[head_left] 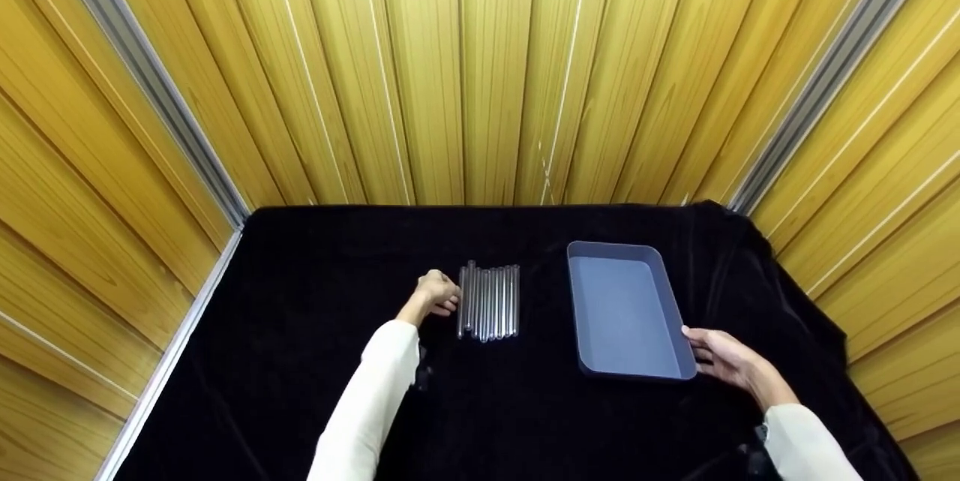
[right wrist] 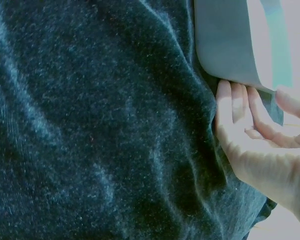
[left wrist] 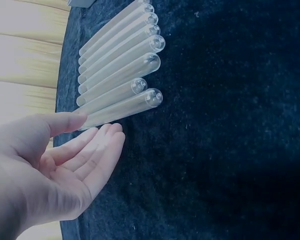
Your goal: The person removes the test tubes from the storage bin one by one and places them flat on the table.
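Note:
Several clear test tubes (head_left: 491, 305) lie side by side on the black cloth, their rounded ends toward me. My left hand (head_left: 438, 291) is at the left end of this row. In the left wrist view its thumb tip (left wrist: 79, 120) overlaps the far end of the outermost tube (left wrist: 125, 107), and the loosely bent fingers (left wrist: 102, 155) lie along that tube's side. A blue-grey rectangular tray (head_left: 619, 312) sits to the right, with nothing in it. My right hand (head_left: 726, 359) grips its right side near the front corner, thumb at the rim and fingers against the outer wall.
Black velvety cloth (head_left: 300, 361) covers the table, with folds toward the right edge. Yellow wood-patterned panels (head_left: 495, 76) stand behind and on both sides, joined by grey metal posts (head_left: 161, 83) at the corners.

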Motion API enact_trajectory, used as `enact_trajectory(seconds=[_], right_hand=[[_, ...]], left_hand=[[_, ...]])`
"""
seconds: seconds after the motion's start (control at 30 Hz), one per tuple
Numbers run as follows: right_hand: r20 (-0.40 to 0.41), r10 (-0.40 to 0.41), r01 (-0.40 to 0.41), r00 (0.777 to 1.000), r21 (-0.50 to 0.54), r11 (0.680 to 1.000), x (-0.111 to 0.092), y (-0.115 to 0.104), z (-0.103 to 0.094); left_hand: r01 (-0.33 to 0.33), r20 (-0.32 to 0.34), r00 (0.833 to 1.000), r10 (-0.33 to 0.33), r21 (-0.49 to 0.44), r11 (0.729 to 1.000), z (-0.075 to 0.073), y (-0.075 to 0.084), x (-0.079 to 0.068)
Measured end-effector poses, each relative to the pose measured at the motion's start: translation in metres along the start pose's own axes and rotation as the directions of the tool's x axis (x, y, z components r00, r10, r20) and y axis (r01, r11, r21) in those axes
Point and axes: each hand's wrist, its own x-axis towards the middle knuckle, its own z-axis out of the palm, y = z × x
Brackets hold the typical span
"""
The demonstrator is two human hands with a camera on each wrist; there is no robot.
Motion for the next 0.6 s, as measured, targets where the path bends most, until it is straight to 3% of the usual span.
enact_trajectory(seconds=[0.23, 0.37, 0.47, 0.6], right_hand=[[-0.052, 0.005, -0.015, 0.999, -0.195, 0.981, 0.005, -0.011, 0.005], [-0.043, -0.008, -0.003, 0.999, -0.245, 0.970, 0.003, -0.012, 0.006], [-0.054, -0.009, -0.006, 0.999, -0.278, 0.961, -0.001, -0.013, 0.005], [-0.102, 0.001, -0.034, 0.995, -0.325, 0.945, -0.006, -0.015, 0.007]], left_hand=[[-0.066, 0.014, 0.998, 0.065, 0.111, 0.992, -0.009, -0.004, -0.008], [-0.129, -0.006, 0.991, 0.131, 0.137, 0.982, -0.012, -0.012, -0.017], [-0.237, -0.034, 0.967, 0.252, 0.236, 0.942, -0.013, -0.018, -0.023], [-0.350, -0.081, 0.911, 0.404, 0.364, 0.863, -0.017, -0.025, -0.027]])
